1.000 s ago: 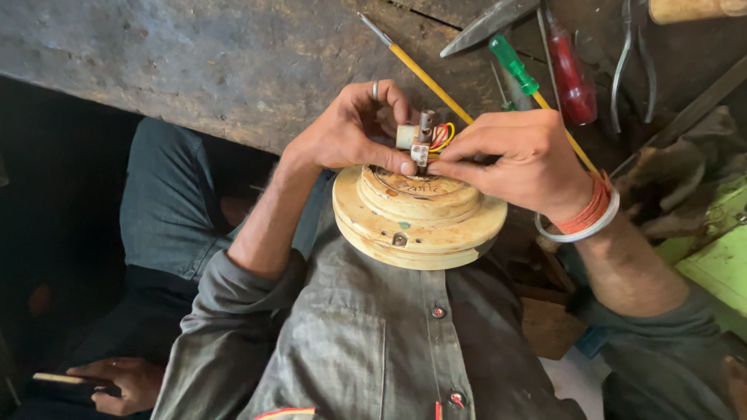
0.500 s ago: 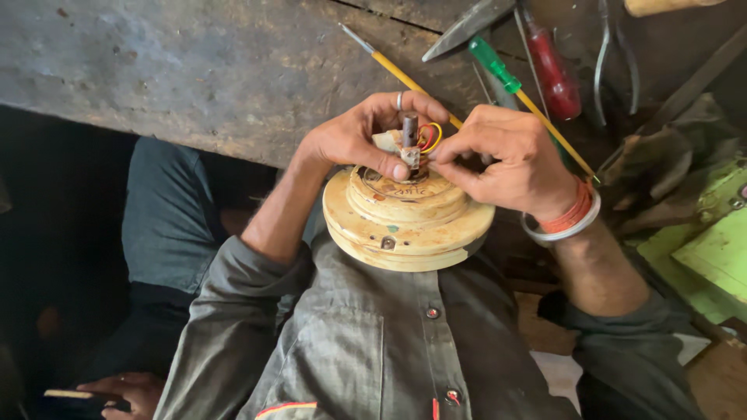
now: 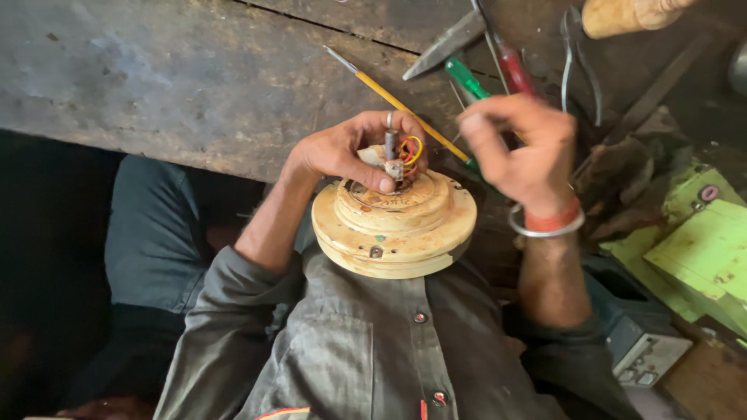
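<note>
A round cream-coloured fan motor housing [image 3: 393,229] rests against my chest at the edge of a worn workbench [image 3: 194,70]. A short shaft with red, yellow and orange wires [image 3: 406,152] sticks up from its centre. My left hand [image 3: 354,152] pinches the shaft and wires at the top of the housing. My right hand [image 3: 517,148], blurred, is lifted off the housing to the right, fingers loosely curled with nothing seen in them; a red thread and a metal bangle circle its wrist.
On the bench lie a yellow-handled screwdriver [image 3: 405,105], a green-handled one [image 3: 465,78], a red-handled one [image 3: 515,68], pliers [image 3: 580,58] and a hammer with a wooden handle [image 3: 630,14]. Green painted pieces [image 3: 692,249] sit at the right. My grey shirt fills the foreground.
My right hand has let go of the shaft and wires and risen up and to the right. My left hand stays on the shaft; the housing has not moved.
</note>
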